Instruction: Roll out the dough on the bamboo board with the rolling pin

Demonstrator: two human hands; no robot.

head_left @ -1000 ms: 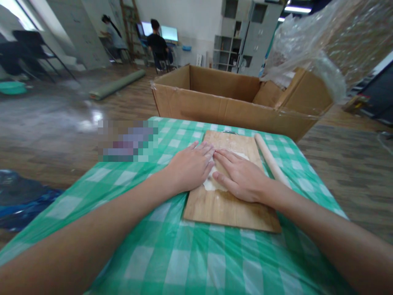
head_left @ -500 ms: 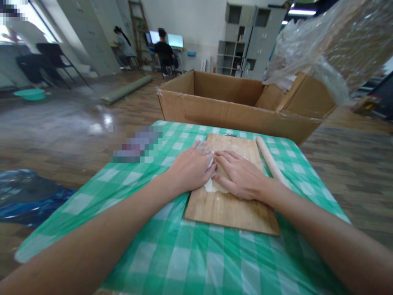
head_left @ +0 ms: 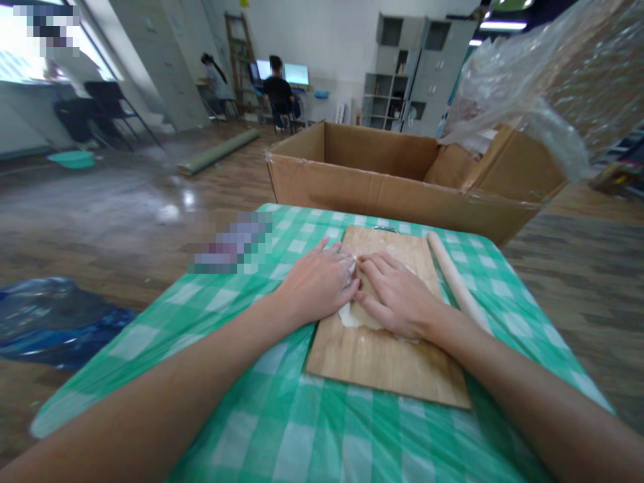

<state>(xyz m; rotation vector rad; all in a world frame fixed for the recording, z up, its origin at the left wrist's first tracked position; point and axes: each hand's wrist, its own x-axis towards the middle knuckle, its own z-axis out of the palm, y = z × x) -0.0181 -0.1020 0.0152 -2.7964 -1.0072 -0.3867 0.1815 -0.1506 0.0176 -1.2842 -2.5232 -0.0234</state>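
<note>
A thin, pale sheet of dough with an uneven edge lies on a wooden cutting board, much of it covered by my hands. At its left side, my left hand has the dough's edge between thumb and fingers. My right hand rests palm down over the dough, fingers stretched toward the left hand and thumb apart. The fingertips of both hands almost meet. Beside the board's right edge lies a wooden rolling pin, touched by neither hand.
A green and white checked cloth covers the table. Beyond it stands a large open cardboard box with plastic wrap at its right. A blurred-out item lies at the table's left edge. Several people sit farther back.
My view has shifted slightly, so everything sits a little lower and farther right. Both hands stay at the dough with nearly the same pose; the rolling pin stays beside the board.
</note>
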